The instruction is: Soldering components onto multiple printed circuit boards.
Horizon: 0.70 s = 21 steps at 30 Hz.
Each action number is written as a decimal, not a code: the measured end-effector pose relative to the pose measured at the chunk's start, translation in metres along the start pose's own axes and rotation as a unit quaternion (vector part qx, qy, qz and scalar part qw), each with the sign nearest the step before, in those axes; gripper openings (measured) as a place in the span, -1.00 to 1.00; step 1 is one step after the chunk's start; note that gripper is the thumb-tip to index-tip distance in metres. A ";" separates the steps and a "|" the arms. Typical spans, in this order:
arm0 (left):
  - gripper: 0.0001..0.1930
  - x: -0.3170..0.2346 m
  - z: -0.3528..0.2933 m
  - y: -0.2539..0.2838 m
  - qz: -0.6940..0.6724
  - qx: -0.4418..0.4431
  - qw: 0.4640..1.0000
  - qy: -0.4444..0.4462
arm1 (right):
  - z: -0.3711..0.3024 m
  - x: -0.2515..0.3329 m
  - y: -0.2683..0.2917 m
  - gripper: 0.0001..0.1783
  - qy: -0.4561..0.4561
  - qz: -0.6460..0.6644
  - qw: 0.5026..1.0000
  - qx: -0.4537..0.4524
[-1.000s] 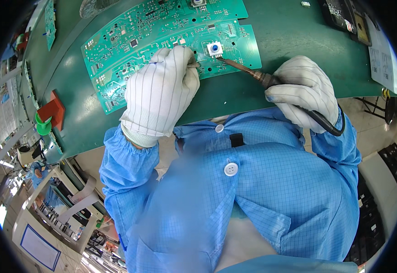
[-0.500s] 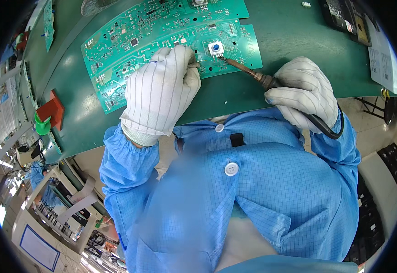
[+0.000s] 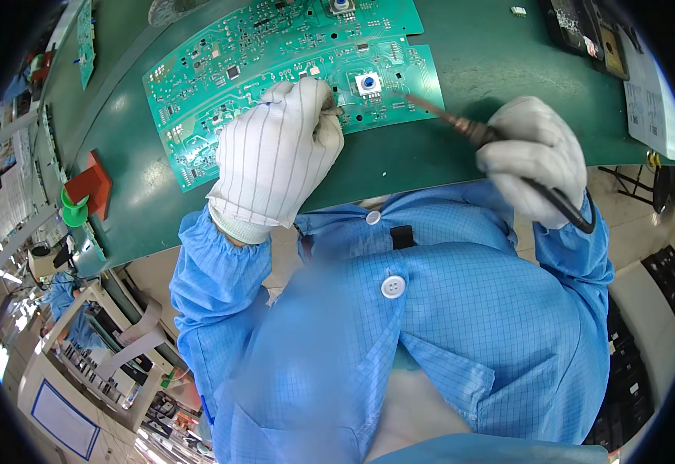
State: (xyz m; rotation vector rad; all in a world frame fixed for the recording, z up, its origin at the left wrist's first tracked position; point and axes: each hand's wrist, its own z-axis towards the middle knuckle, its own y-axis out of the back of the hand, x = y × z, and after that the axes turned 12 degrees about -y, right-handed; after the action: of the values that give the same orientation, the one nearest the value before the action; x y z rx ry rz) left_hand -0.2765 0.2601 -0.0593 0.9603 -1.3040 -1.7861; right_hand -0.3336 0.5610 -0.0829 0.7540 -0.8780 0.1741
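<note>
A green circuit board [image 3: 399,62] lies on the green table mat, with small parts all over it. Near its right end sits a white square component with a blue centre [image 3: 368,83]. My left hand [image 3: 279,151], in a white striped glove, rests over the board's near edge. Its fingers are pinched together; what they hold, if anything, I cannot make out. In my gloved right hand [image 3: 537,158] is a soldering iron [image 3: 473,131], smeared by motion. The iron's tip points left, over the board's right end and apart from the white component. Its black cable runs down past my wrist.
A red block [image 3: 90,185] and a green round holder [image 3: 74,209] stand at the table's left. At the back right are a small white part [image 3: 518,11], a black tray [image 3: 577,31] and white paper sheets [image 3: 654,100]. Another board strip [image 3: 83,46] lies far left.
My right hand has drawn the soldering iron back to the right, off the white component's pins. My left hand and the board have barely shifted.
</note>
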 end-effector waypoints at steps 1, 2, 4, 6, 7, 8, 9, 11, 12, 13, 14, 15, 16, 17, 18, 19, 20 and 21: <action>-0.92 0.000 -0.001 0.000 0.000 -0.008 1.000 -0.006 | 0.000 -0.003 0.005 -0.73 -0.002 -0.019 1.000 -0.010; -0.92 0.000 0.000 -0.001 0.001 -0.011 1.000 -0.008 | -0.002 -0.006 0.012 -0.72 -0.026 -0.031 0.999 -0.024; -0.91 0.001 0.001 -0.001 -0.022 -0.004 1.000 -0.011 | -0.009 -0.010 0.023 -0.72 -0.085 -0.066 0.992 -0.069; -0.90 0.001 0.006 -0.004 -0.039 -0.015 0.998 -0.041 | -0.033 -0.010 0.030 -0.70 -0.210 -0.082 0.960 -0.167; -0.90 0.001 0.004 -0.005 -0.046 -0.021 0.997 -0.054 | -0.036 -0.022 0.020 -0.70 -0.216 -0.057 0.932 -0.286; -0.90 0.000 0.004 -0.006 -0.046 -0.022 0.997 -0.055 | -0.041 -0.035 0.021 -0.70 -0.222 -0.029 0.906 -0.358; -0.90 -0.002 0.008 -0.006 -0.052 -0.014 0.997 -0.056 | -0.037 -0.038 0.029 -0.69 -0.158 -0.194 0.897 -0.365; -0.90 -0.005 0.013 -0.006 -0.058 -0.005 0.997 -0.056 | -0.032 -0.052 0.044 -0.72 -0.191 -0.178 0.909 -0.324; -0.91 -0.007 0.014 -0.007 -0.057 0.003 0.997 -0.052 | -0.033 -0.050 0.045 -0.71 -0.226 -0.157 0.903 -0.330; -0.91 -0.008 0.016 -0.007 -0.056 0.012 0.997 -0.049 | -0.034 -0.045 0.045 -0.71 -0.226 -0.157 0.903 -0.330; -0.91 -0.009 0.015 -0.009 -0.056 0.012 0.997 -0.044 | -0.029 -0.033 0.041 -0.73 -0.239 -0.114 0.912 -0.314; -0.92 -0.009 0.016 -0.009 -0.056 0.004 0.997 -0.046 | -0.028 -0.021 0.041 -0.75 -0.255 -0.074 0.916 -0.301; -0.92 -0.009 0.017 -0.010 -0.057 -0.004 0.997 -0.047 | -0.032 -0.017 0.045 -0.75 -0.250 0.030 0.940 -0.231; -0.92 -0.009 0.019 -0.010 -0.058 -0.004 0.997 -0.048 | -0.027 -0.012 0.048 -0.76 -0.218 0.083 0.964 -0.132; -0.92 -0.009 0.019 -0.011 -0.061 -0.012 0.997 -0.049 | -0.018 -0.014 0.044 -0.74 -0.141 0.085 0.984 -0.070; -0.92 -0.009 0.020 -0.012 -0.064 -0.019 0.996 -0.050 | -0.007 -0.010 0.039 -0.76 -0.093 0.081 0.992 -0.031; -0.92 -0.009 0.020 -0.013 -0.063 -0.019 0.997 -0.046 | -0.003 -0.012 0.032 -0.78 -0.070 0.092 0.993 -0.017; -0.92 -0.010 0.021 -0.013 -0.059 -0.015 0.997 -0.040 | -0.001 -0.009 0.026 -0.78 -0.082 0.082 0.993 -0.008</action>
State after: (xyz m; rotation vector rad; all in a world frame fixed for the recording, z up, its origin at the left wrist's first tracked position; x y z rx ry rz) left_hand -0.2912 0.2812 -0.0663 0.9750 -1.2883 -1.9471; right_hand -0.3499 0.5825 -0.0770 0.6873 -1.0973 0.2529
